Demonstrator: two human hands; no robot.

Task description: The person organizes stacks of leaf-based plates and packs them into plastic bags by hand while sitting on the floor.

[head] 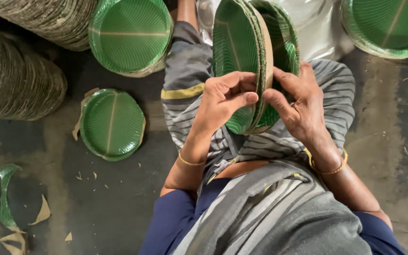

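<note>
Over the lap, the left hand (225, 99) and right hand (298, 101) pinch a stack of green leaf-pattern plates (246, 61) held on edge, thumbs parting the rims; a single plate (112, 123) lies on the floor's left side.

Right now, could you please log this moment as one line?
left hand: grips plate stack | right hand: grips stack's far side | stack: on edge over lap | single green plate: on floor

Grey striped cloth (260, 212), blue sleeves (171, 222), gold bangles (190, 163).
</note>
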